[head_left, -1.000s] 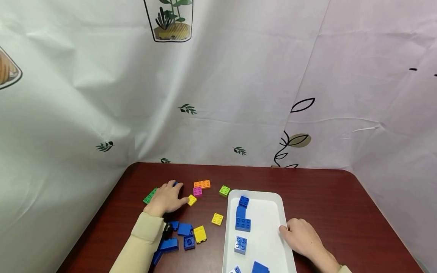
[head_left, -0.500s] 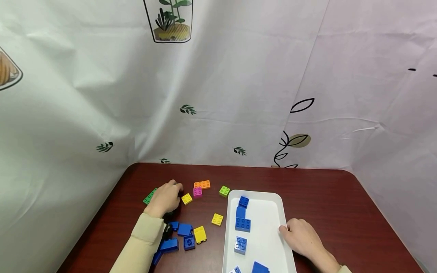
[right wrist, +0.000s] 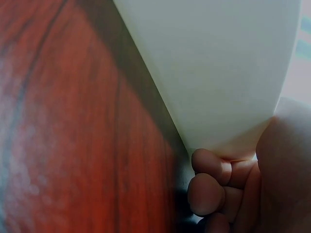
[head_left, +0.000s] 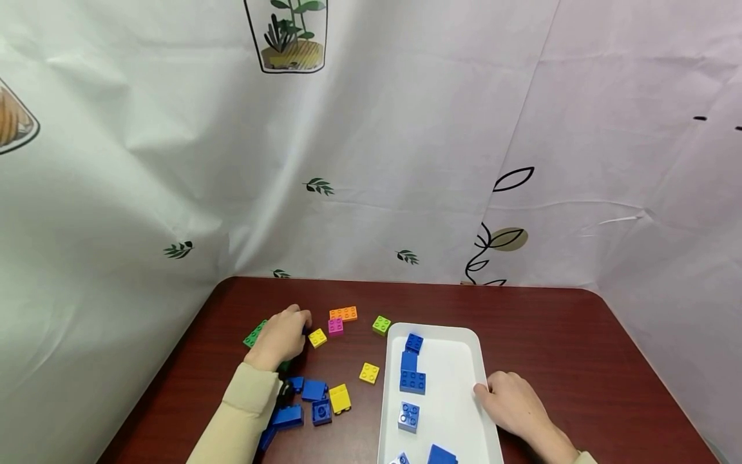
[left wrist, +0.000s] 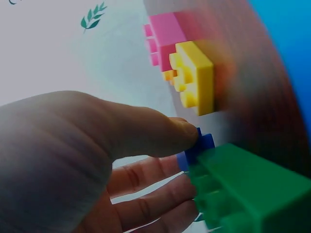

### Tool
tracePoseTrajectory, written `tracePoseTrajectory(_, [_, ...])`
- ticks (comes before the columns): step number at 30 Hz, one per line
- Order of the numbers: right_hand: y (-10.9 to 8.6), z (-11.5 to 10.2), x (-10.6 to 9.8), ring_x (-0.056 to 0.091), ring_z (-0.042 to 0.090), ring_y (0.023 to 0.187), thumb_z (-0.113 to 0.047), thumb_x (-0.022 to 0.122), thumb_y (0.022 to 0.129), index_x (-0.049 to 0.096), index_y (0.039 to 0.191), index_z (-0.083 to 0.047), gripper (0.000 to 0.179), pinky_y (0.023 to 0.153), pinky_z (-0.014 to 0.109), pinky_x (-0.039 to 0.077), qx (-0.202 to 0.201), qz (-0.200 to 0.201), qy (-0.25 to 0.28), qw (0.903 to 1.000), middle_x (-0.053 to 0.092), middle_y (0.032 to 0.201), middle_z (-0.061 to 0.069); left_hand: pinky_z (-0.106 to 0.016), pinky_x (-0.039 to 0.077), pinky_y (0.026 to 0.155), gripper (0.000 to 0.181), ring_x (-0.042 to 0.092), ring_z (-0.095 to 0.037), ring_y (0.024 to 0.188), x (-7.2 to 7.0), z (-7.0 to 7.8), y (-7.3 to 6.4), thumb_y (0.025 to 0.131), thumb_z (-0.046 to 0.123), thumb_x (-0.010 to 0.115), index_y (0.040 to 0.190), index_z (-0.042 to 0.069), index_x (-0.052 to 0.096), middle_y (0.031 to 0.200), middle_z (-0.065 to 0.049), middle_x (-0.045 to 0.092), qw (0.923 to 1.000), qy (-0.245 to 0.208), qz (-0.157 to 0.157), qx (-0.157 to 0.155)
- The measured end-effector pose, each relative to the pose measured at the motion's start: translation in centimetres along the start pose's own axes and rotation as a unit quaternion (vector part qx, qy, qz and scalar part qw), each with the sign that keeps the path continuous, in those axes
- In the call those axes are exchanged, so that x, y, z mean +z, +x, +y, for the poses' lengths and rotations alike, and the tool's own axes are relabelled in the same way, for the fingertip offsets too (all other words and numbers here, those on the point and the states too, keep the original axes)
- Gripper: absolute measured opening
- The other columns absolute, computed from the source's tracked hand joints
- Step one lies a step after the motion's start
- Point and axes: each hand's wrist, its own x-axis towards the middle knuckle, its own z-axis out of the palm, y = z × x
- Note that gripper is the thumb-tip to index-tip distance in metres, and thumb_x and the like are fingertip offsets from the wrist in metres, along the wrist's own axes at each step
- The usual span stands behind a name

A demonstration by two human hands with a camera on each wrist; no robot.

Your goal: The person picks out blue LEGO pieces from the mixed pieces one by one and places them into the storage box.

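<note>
at the left of the table point(head_left: 580, 361), a green block point(head_left: 254, 333) lies beside the left hand point(head_left: 277, 340), whose thumb and fingers pinch a small blue block point(left wrist: 208, 141), outside the tray. nearer the person, beside the sleeve point(head_left: 232, 415), a cluster of blue blocks point(head_left: 286, 417) waits on the wood, so the work looks partly done. a yellow wheeled piece point(head_left: 340, 398) touches that cluster or sits just beside it. further right, also on the table, come a yellow block point(head_left: 317, 338), a pink block point(head_left: 335, 327) by an orange block point(head_left: 343, 313), a second yellow block point(head_left: 368, 372) and a lime block point(head_left: 380, 324) near the tray's far corner. the white tray point(head_left: 452, 386) shows six blue pieces point(head_left: 412, 381) and no other colour; that part seems done. the right hand point(head_left: 511, 401) grips its right rim, thumb above, fingers curled at the edge.

hard to make out: under the left wrist, a patch of green barely shows; whether it is the large green brick point(left wrist: 257, 184) in the left wrist view, i cannot tell. the sleeve covers part of the cluster, and the tray's near end is cut off
</note>
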Motion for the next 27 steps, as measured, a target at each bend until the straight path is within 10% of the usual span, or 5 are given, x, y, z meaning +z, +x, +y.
tracePoseTrajectory(27, [0.0, 0.0, 0.1, 0.032, 0.012, 0.052, -0.020, 0.061, 0.091, 0.039, 0.051, -0.018, 0.046, 0.050, 0.027, 0.029, -0.001, 0.003, 0.001, 1.0000, 0.033, 0.050, -0.006, -0.032, 0.060, 0.069, 0.034, 0.063, -0.016, 0.074, -3.1, 7.5, -2.2, 0.080, 0.015, 0.086, 0.110, 0.007, 0.072, 0.098, -0.007, 0.065, 0.9838, 0.025, 0.102, 0.145])
